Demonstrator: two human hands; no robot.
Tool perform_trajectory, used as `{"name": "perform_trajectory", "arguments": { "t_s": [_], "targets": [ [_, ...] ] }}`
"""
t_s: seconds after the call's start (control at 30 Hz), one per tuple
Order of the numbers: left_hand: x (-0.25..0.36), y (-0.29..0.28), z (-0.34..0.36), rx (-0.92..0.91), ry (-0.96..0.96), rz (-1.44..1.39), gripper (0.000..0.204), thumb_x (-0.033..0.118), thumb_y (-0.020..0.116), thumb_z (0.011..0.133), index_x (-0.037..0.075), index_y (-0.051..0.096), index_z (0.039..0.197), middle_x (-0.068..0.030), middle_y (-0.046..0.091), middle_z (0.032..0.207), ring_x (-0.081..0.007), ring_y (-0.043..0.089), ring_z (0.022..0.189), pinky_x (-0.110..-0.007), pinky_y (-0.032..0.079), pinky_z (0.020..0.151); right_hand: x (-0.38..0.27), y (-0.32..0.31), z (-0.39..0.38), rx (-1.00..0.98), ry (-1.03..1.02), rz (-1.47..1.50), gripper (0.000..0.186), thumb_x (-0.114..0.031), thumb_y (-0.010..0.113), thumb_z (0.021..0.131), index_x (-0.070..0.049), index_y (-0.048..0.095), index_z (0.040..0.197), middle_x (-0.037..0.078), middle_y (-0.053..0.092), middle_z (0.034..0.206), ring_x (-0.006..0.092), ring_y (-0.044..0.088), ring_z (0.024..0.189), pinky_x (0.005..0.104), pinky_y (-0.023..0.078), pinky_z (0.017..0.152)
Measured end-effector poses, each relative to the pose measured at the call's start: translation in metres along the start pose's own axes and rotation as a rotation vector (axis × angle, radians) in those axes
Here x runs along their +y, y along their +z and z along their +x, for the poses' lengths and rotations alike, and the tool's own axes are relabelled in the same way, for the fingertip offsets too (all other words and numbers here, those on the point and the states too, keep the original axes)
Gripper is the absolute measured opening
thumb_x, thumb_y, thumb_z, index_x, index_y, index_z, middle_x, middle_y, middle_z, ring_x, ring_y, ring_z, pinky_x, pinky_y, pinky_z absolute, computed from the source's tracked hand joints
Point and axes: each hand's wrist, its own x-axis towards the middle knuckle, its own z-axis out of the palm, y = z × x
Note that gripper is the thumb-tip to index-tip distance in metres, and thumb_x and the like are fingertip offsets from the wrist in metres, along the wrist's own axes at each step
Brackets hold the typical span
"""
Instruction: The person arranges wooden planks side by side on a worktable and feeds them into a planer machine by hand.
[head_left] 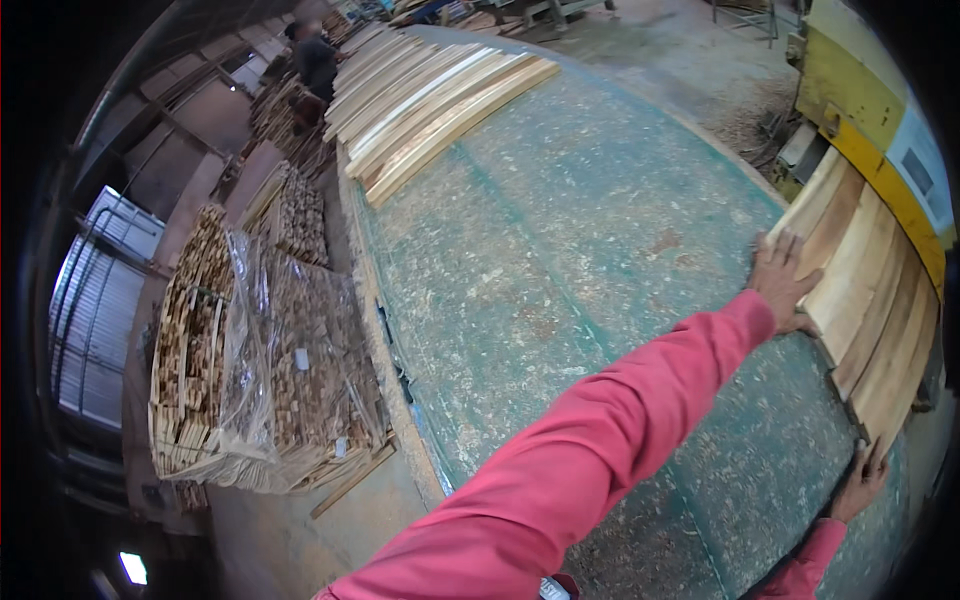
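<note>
Several pale and brown wooden boards (862, 270) lie side by side at the right, their far ends passing under a yellow machine. My left hand (783, 278) rests with fingers spread against the near ends of the farther boards. Lower down, my right hand (862, 486) has its fingers on the end of the nearest board, and its palm side is hidden. Both arms are in red sleeves, the left one stretching across a worn green tabletop (560, 260).
A row of long wooden strips (430, 100) lies on the far end of the table. Plastic-wrapped wood stacks (270, 370) stand on the floor to the left. The yellow machine (850, 80) borders the table's right side. Another person (314, 60) stands beyond, at the upper left.
</note>
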Motion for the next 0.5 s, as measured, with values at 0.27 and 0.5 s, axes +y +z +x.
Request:
{"name": "perform_trajectory", "arguments": {
  "t_s": [0.27, 0.5],
  "targets": [
    [-0.018, -0.005, 0.053, -0.080, 0.023, -0.091, 0.089, 0.084, 0.057, 0.074, 0.037, 0.049, 0.150, -0.0214, 0.025, 0.165, -0.0523, 0.009, 0.152, -0.073, -0.002, 0.117, -0.005, 0.013, 0.061, 0.104, -0.139, -0.396, 0.046, -0.045, 0.056, 0.101, -0.026, 0.060, 0.143, 0.018, 0.060, 0.140, 0.0363, 0.057, 0.123, 0.0443, 0.043, 0.104],
    [-0.022, 0.004, 0.082, -0.068, 0.023, -0.081, 0.084, 0.080, 0.062, 0.074, 0.038, 0.052, 0.146, -0.0200, 0.026, 0.164, -0.0543, 0.004, 0.151, -0.073, -0.004, 0.117, -0.004, 0.021, 0.103, 0.080, -0.203, -0.315, 0.043, -0.037, 0.059, 0.101, -0.017, 0.064, 0.139, 0.018, 0.061, 0.139, 0.0364, 0.062, 0.120, 0.0389, 0.044, 0.104]
  ]
}}
